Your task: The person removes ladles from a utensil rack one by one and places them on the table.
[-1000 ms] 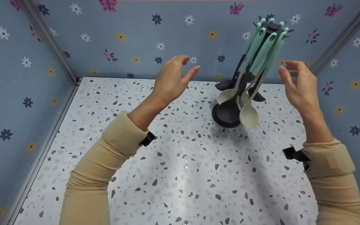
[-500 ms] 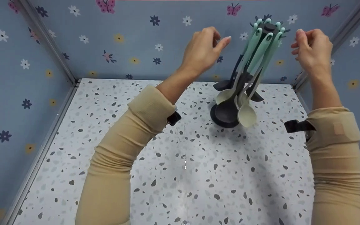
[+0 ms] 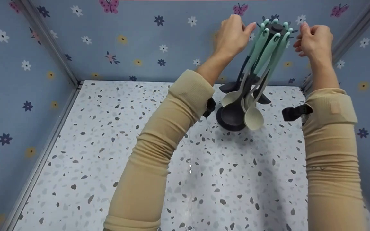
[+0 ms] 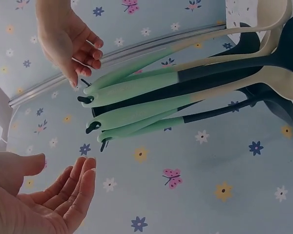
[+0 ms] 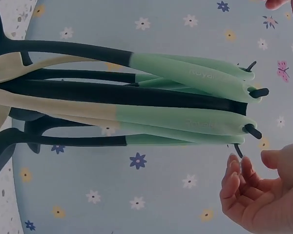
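A black utensil stand [image 3: 277, 29] hung with kitchen utensils stands at the back right of the table. Their mint-green handles [image 4: 136, 90] hang from black hooks around its top. A dark ladle [image 3: 234, 114] and a cream spoon [image 3: 254, 118] face the front, with darker utensils partly hidden behind. My left hand [image 3: 233, 37] is just left of the stand's top, fingers loosely bent, holding nothing. On the other side, my right hand [image 3: 315, 41] is also unoccupied, its fingers [image 5: 229, 183] close to a hook in the right wrist view. Neither hand visibly touches the handles.
The white speckled tabletop [image 3: 124, 134] ends at a blue flower-patterned back wall [image 3: 108, 41]. Similar walls close off the left and right sides, with grey trim [image 3: 51, 134] along the left edge. The stand's black round base [image 3: 222, 123] rests near the back.
Both hands have risen from lower down toward the stand's top. The left has moved well to the right; the right went up and outward, then slightly back inward. The stand stays put.
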Tool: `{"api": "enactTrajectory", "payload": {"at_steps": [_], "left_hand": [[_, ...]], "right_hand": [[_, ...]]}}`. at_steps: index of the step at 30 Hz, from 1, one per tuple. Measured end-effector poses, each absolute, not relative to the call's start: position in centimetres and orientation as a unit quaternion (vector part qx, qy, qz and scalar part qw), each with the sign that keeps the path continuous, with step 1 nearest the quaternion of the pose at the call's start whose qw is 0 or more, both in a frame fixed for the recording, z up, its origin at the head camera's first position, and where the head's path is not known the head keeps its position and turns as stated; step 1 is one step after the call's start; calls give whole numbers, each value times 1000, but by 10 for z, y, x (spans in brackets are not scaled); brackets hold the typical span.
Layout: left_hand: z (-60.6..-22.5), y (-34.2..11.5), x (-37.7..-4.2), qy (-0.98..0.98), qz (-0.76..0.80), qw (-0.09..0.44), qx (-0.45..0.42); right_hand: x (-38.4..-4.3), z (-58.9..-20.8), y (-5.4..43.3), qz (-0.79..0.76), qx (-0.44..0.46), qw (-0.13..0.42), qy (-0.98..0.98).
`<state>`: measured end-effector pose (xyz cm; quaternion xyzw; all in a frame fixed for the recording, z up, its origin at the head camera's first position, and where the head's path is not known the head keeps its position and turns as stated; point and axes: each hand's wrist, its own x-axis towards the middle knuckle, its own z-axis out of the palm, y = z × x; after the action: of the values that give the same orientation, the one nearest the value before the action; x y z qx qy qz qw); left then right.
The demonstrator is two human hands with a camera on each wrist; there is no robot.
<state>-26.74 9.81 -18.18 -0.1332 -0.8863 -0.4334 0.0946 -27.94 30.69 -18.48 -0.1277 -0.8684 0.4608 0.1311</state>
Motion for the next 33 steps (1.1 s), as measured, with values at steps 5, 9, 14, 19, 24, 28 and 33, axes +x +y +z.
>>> {"api": "enactTrajectory", "payload": {"at_steps": [5,9,14,19,24,28,33], "left_hand": [[-182,116,-277,-890,-432,81,-121],[-185,127,-284,-891,-437,62,-102],[-187,135,-293,-891,-444,41,-79],[-189,143,-297,-889,-451,26,-68],[-191,149,-297,-881,-468,16,-68],[-190,152,-298,-869,-490,5,-64],[-189,153,-300,-862,-503,2,-59]], "right_hand": [[-287,-183,307,457,-143,117,-870],[-291,-182,307,457,-153,100,-871],[-293,-181,309,460,-153,94,-870],[-299,-185,314,465,-150,89,-868],[-308,-190,322,484,-145,81,-859],[-313,-192,325,506,-143,73,-848],[-309,-188,316,524,-146,74,-836]]}}
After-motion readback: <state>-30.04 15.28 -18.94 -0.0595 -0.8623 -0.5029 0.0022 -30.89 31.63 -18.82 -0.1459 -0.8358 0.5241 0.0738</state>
